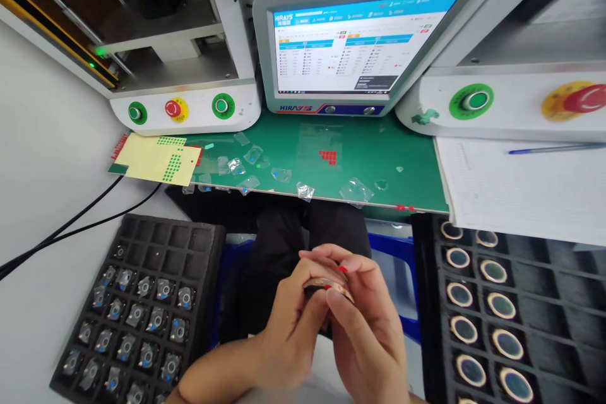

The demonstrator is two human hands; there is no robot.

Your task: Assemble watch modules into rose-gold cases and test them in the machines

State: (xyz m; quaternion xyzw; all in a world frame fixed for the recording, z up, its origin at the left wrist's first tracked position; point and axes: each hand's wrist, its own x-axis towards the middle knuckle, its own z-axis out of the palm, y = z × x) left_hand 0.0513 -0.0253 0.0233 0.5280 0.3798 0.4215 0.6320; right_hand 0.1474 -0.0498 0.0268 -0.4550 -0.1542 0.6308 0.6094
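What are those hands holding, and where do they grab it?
Both hands, left and right, pinch a small copper-rimmed ring by its outer edge with the fingertips.

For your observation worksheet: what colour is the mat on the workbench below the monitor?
Green; the mat shows best in the head view.

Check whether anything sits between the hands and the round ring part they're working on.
Nothing visible does. Both the left hand and right hand already grip the ring part directly between their fingers, held over the lap between the two black trays. The fingers hide most of the part.
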